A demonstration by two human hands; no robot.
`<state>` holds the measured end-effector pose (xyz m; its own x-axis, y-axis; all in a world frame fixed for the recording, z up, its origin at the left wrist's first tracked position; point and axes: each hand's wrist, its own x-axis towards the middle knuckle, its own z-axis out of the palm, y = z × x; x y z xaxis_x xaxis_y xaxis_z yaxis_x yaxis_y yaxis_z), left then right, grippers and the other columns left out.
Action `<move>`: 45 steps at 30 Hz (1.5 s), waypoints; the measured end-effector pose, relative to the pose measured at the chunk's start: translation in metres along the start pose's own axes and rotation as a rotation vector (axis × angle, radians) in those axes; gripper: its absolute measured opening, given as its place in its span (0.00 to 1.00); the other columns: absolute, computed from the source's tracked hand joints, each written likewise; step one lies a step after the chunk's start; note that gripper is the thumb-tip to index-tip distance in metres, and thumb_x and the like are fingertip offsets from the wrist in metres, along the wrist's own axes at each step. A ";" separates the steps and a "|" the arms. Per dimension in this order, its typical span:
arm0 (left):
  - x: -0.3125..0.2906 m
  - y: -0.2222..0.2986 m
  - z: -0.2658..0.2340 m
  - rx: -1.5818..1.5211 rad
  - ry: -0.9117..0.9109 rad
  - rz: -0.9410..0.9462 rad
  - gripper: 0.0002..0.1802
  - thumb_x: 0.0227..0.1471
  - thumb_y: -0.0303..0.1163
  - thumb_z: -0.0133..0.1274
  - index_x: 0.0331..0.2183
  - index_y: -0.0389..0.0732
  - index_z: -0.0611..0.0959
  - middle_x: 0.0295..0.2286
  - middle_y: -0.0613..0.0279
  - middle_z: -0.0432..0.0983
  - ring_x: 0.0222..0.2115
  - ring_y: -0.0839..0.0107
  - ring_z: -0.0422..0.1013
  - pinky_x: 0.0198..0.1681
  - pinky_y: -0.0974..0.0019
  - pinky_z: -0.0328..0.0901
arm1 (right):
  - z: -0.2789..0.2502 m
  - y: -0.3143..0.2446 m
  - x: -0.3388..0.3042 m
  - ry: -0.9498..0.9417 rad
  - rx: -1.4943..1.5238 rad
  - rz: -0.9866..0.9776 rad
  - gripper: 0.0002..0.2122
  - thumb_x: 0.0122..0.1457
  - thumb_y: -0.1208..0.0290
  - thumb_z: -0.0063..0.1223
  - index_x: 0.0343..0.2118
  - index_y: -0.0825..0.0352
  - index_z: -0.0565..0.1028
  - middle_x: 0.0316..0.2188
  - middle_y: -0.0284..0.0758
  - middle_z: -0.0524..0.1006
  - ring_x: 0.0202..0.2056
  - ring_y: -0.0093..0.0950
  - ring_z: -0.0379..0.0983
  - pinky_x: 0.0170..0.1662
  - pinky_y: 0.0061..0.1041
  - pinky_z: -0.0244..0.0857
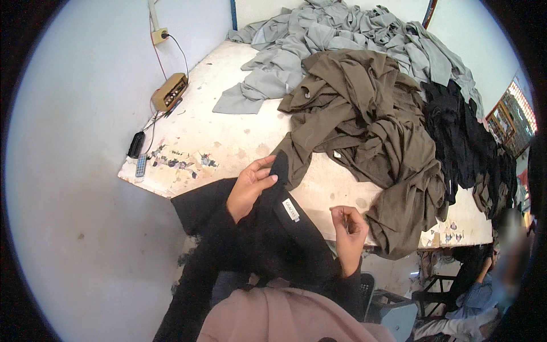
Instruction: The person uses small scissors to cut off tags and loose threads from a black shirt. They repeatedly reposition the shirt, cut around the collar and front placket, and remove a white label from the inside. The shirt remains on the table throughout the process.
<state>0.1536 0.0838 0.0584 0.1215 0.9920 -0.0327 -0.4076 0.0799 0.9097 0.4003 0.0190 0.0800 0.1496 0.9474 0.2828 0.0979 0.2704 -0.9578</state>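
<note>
At the bottom centre of the frame, closest to the lens, a fold of dusty-pink cloth (pixel 285 316) covers the person's front, with black sleeves rising from it on both sides. Just above it lies a black garment (pixel 273 228), draped from the person's lap up over the near edge of the counter (pixel 228 142), with a small white sewn-in label (pixel 291 210) showing near its middle. The left hand (pixel 249 188), centre frame, has its fingers (pixel 263 181) closed around the upper end of this garment, pinching the fabric between thumb and the rest. The right hand (pixel 348 231), lower right of centre, is curled with fingertips drawn together; whether they grip something fine I cannot tell. Behind the hands, 3 heaps of clothing crowd the counter: an olive-brown pile (pixel 364 125) in the centre, a grey pile (pixel 336 40) at the top and a black pile (pixel 461 137) to the right. At the upper left sit a small wooden box (pixel 170 91) with wires, a black adapter (pixel 135 143) and a remote control (pixel 141 165). Another person (pixel 484 296) sits at the lower right.
</note>
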 end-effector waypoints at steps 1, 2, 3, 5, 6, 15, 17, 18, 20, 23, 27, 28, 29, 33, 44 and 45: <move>-0.010 0.006 0.004 -0.064 -0.075 -0.016 0.32 0.57 0.18 0.51 0.62 0.31 0.61 0.47 0.47 0.77 0.45 0.68 0.76 0.50 0.67 0.70 | 0.001 -0.001 0.002 -0.011 -0.035 -0.027 0.03 0.59 0.79 0.60 0.35 0.71 0.80 0.22 0.24 0.68 0.24 0.14 0.58 0.28 0.17 0.51; -0.021 0.013 0.009 -0.105 -0.134 -0.023 0.35 0.56 0.17 0.50 0.63 0.33 0.60 0.46 0.48 0.79 0.44 0.69 0.77 0.49 0.68 0.70 | 0.001 -0.003 0.005 -0.025 -0.072 -0.053 0.04 0.58 0.79 0.60 0.36 0.71 0.80 0.23 0.25 0.68 0.25 0.15 0.59 0.29 0.16 0.52; -0.030 0.021 0.014 -0.056 -0.116 -0.063 0.35 0.56 0.17 0.51 0.63 0.33 0.60 0.45 0.49 0.79 0.43 0.69 0.77 0.49 0.68 0.70 | 0.002 -0.006 0.008 -0.035 -0.106 -0.073 0.05 0.58 0.79 0.60 0.37 0.71 0.81 0.25 0.27 0.69 0.26 0.15 0.60 0.30 0.16 0.53; -0.044 0.035 0.024 -0.027 -0.178 -0.062 0.36 0.55 0.16 0.51 0.63 0.34 0.60 0.43 0.49 0.81 0.42 0.69 0.78 0.49 0.68 0.70 | 0.008 -0.012 0.014 -0.076 -0.091 -0.164 0.08 0.57 0.79 0.61 0.41 0.69 0.82 0.30 0.30 0.70 0.30 0.17 0.63 0.32 0.15 0.55; -0.049 0.041 0.028 0.065 -0.146 -0.107 0.36 0.54 0.16 0.51 0.63 0.35 0.60 0.41 0.50 0.82 0.42 0.70 0.78 0.48 0.69 0.70 | 0.012 -0.016 0.016 -0.081 -0.085 -0.177 0.09 0.57 0.78 0.61 0.41 0.68 0.82 0.31 0.30 0.69 0.30 0.17 0.63 0.32 0.16 0.55; -0.079 0.045 0.056 0.231 -0.153 -0.010 0.27 0.50 0.20 0.62 0.52 0.40 0.76 0.33 0.60 0.82 0.34 0.73 0.77 0.37 0.71 0.70 | 0.027 -0.028 0.028 -0.300 0.120 -0.177 0.09 0.50 0.85 0.63 0.36 0.71 0.82 0.40 0.33 0.71 0.40 0.22 0.72 0.42 0.18 0.69; -0.083 0.039 0.060 0.719 0.132 0.390 0.19 0.43 0.19 0.64 0.40 0.43 0.82 0.27 0.63 0.77 0.29 0.71 0.75 0.33 0.69 0.68 | 0.025 -0.025 0.025 -0.246 0.037 -0.265 0.11 0.47 0.88 0.62 0.34 0.70 0.82 0.39 0.34 0.71 0.37 0.23 0.73 0.39 0.19 0.69; -0.084 0.036 0.061 0.972 0.266 0.569 0.15 0.39 0.18 0.65 0.34 0.44 0.85 0.25 0.65 0.74 0.26 0.70 0.73 0.30 0.68 0.66 | 0.024 -0.023 0.023 -0.235 -0.009 -0.326 0.11 0.46 0.88 0.62 0.34 0.69 0.83 0.38 0.34 0.71 0.37 0.23 0.73 0.39 0.19 0.69; -0.086 0.034 0.058 1.083 0.229 0.799 0.12 0.34 0.18 0.64 0.25 0.45 0.85 0.22 0.64 0.68 0.24 0.67 0.70 0.28 0.66 0.65 | 0.022 -0.022 0.021 -0.225 -0.151 -0.479 0.15 0.44 0.87 0.64 0.36 0.65 0.84 0.35 0.36 0.71 0.33 0.24 0.73 0.34 0.20 0.68; -0.085 0.032 0.053 1.126 0.161 1.019 0.12 0.26 0.20 0.62 0.21 0.45 0.84 0.20 0.66 0.62 0.23 0.64 0.67 0.25 0.64 0.62 | 0.017 -0.024 0.012 -0.171 -0.183 -0.509 0.17 0.41 0.82 0.69 0.38 0.63 0.84 0.34 0.36 0.71 0.30 0.24 0.72 0.31 0.22 0.67; -0.082 0.030 0.052 1.165 0.101 1.120 0.12 0.26 0.21 0.61 0.22 0.44 0.83 0.20 0.65 0.62 0.23 0.66 0.68 0.24 0.65 0.63 | 0.013 -0.028 0.001 -0.092 -0.312 -0.653 0.25 0.36 0.71 0.77 0.43 0.57 0.84 0.26 0.31 0.71 0.24 0.24 0.67 0.25 0.22 0.59; -0.082 0.030 0.053 1.178 0.096 1.124 0.12 0.26 0.21 0.61 0.21 0.44 0.83 0.20 0.66 0.62 0.23 0.66 0.68 0.24 0.65 0.64 | 0.013 -0.028 -0.001 -0.094 -0.355 -0.681 0.26 0.35 0.71 0.75 0.44 0.54 0.84 0.22 0.28 0.71 0.21 0.23 0.65 0.24 0.23 0.56; -0.081 0.030 0.054 1.174 0.095 1.133 0.12 0.25 0.21 0.62 0.21 0.45 0.84 0.20 0.66 0.63 0.26 0.65 0.70 0.26 0.64 0.65 | 0.012 -0.028 -0.001 -0.085 -0.399 -0.754 0.26 0.34 0.71 0.74 0.44 0.54 0.84 0.22 0.27 0.71 0.21 0.23 0.66 0.24 0.23 0.56; -0.080 0.028 0.058 1.116 0.051 1.100 0.13 0.24 0.22 0.63 0.21 0.46 0.84 0.24 0.63 0.70 0.35 0.62 0.76 0.31 0.62 0.69 | 0.017 -0.023 -0.002 -0.111 -0.495 -0.877 0.23 0.32 0.74 0.67 0.39 0.57 0.85 0.21 0.24 0.72 0.20 0.23 0.66 0.26 0.24 0.55; -0.073 0.027 0.054 1.049 0.067 1.040 0.08 0.33 0.18 0.61 0.23 0.39 0.82 0.27 0.56 0.73 0.40 0.58 0.80 0.32 0.65 0.72 | 0.001 -0.034 -0.024 -0.252 0.143 -0.227 0.08 0.47 0.79 0.67 0.31 0.69 0.80 0.24 0.34 0.75 0.24 0.22 0.68 0.29 0.21 0.60; -0.074 0.027 0.054 1.053 0.068 1.042 0.08 0.33 0.18 0.61 0.23 0.39 0.82 0.26 0.57 0.72 0.40 0.58 0.80 0.30 0.65 0.70 | 0.002 -0.033 -0.024 -0.203 0.060 -0.238 0.09 0.47 0.78 0.68 0.32 0.69 0.80 0.24 0.35 0.76 0.24 0.22 0.69 0.29 0.21 0.60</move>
<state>0.1824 0.0075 0.1073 0.1395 0.5619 0.8154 0.5487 -0.7293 0.4087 0.3913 -0.0124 0.1050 -0.0702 0.8693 0.4892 0.0471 0.4928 -0.8689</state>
